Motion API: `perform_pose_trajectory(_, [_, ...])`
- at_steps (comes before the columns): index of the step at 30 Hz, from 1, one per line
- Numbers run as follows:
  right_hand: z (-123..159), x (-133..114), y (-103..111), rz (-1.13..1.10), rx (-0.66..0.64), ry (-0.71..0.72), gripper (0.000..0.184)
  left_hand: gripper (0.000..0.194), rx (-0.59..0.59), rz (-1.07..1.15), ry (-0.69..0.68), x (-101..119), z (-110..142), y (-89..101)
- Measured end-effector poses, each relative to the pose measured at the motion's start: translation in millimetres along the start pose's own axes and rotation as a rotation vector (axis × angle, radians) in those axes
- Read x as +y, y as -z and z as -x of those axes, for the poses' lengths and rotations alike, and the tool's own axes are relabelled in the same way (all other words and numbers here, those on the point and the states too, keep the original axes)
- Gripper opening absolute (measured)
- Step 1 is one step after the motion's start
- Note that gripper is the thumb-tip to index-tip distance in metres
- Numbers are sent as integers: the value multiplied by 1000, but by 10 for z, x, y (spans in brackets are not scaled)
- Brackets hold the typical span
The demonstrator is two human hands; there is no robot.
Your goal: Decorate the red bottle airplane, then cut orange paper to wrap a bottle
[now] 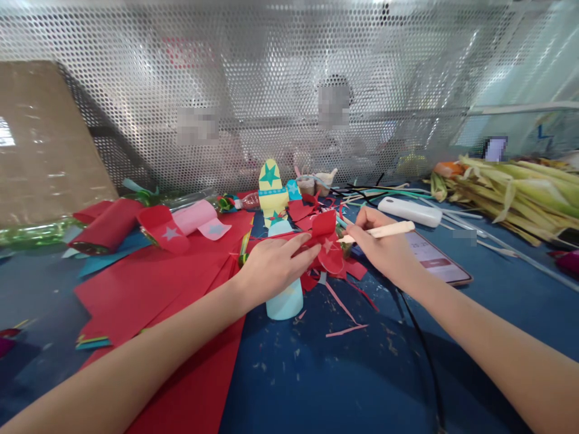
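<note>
Showing blue on the table (344, 386), with pale flecks toward its near edge. Spreading plain red across the sheets (181, 301) reaching that edge. Bearing grey stars on the red curl (156, 224) and pink curl (194, 217) toward the left edge. Displaying teal stars and a blue band on the yellow cutout (274, 202) toward the far edge. Showing a pinkish star on the red flap (335, 260), cream on the pen (389, 229).

Craft workspace, coloured paper (181, 283) scraps (355, 268)

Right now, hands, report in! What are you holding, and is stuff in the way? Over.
Left hand: fingers on starred red paper. Right hand: grip on cream pen, tip close to paper. Red scraps nearby; phone beside right hand.
</note>
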State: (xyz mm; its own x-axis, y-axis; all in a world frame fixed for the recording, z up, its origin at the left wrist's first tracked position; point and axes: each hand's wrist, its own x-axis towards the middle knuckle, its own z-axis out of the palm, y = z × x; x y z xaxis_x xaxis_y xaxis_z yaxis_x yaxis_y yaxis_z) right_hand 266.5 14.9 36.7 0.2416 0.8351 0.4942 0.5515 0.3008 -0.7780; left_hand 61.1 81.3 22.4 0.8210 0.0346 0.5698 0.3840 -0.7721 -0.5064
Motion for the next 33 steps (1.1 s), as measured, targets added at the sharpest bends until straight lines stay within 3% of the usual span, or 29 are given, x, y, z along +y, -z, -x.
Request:
perform_pose_trajectory(14, [3, 33, -23, 50, -106, 37, 22, 25, -17, -11, 1, -4, -2, 0])
perform_pose_trajectory(33, [-5, 21, -23, 62, -91, 49, 21, 23, 6, -14, -1, 3, 5, -17])
